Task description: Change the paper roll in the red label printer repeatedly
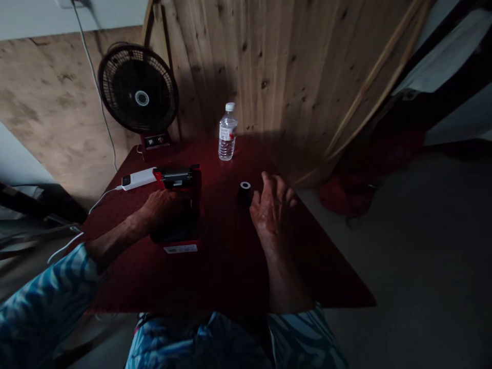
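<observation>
On the dark red table lies a red box (pixel 182 248) with a white label on its front and a dark inside. My left hand (pixel 163 205) reaches over the box from the left; its fingertips are lost in shadow. Just behind that hand is a black device with a red edge (pixel 177 178), a metallic strip across it. My right hand (pixel 271 202) hovers or rests at the table's right side with fingers spread. Beside its thumb stands a small dark cylinder with a white ring on top (pixel 245 185); I cannot tell whether they touch.
A clear plastic bottle (pixel 227 133) stands upright at the back. A black fan (pixel 139 95) stands at the back left, near a white power bank (pixel 137 178) with a cable. Wooden boards (pixel 265 66) rise behind the table (pixel 230 277).
</observation>
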`<state>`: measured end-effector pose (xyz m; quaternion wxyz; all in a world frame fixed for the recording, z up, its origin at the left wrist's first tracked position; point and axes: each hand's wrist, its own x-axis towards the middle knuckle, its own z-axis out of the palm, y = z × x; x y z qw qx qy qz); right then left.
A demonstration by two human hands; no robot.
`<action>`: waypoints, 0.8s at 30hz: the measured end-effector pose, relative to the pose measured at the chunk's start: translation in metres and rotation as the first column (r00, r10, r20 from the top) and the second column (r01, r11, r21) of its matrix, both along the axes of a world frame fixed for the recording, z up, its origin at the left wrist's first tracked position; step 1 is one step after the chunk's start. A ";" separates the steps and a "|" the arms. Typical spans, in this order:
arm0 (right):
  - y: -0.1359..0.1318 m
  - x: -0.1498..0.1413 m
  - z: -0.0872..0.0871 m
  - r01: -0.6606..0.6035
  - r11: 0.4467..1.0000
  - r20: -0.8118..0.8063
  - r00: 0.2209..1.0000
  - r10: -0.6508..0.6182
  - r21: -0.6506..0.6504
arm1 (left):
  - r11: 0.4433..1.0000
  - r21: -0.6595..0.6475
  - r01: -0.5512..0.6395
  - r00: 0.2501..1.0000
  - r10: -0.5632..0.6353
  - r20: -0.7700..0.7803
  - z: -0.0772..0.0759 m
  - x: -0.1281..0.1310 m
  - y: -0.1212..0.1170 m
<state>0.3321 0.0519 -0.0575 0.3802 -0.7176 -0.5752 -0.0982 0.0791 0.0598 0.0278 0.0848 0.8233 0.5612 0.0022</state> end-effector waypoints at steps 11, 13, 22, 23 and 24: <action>-0.007 -0.002 0.008 -0.141 0.974 0.022 0.990 0.140 0.179 | 0.966 -0.195 0.168 0.962 -0.117 0.246 0.000 -0.010 0.018; -0.007 -0.004 0.009 -0.158 0.953 0.024 0.987 0.157 0.260 | 0.976 -0.135 0.172 0.942 -0.123 0.313 0.008 -0.026 0.004; -0.010 -0.039 -0.001 -0.516 0.727 0.144 0.847 0.511 0.454 | 0.951 0.286 0.115 0.865 -0.237 0.441 -0.013 -0.050 -0.071; -0.009 -0.042 -0.003 -0.528 0.719 0.154 0.840 0.521 0.452 | 0.943 0.319 0.100 0.868 -0.239 0.436 -0.017 -0.046 -0.071; -0.008 -0.045 -0.005 -0.531 0.716 0.157 0.838 0.522 0.454 | 0.935 0.343 0.091 0.871 -0.242 0.427 -0.019 -0.044 -0.071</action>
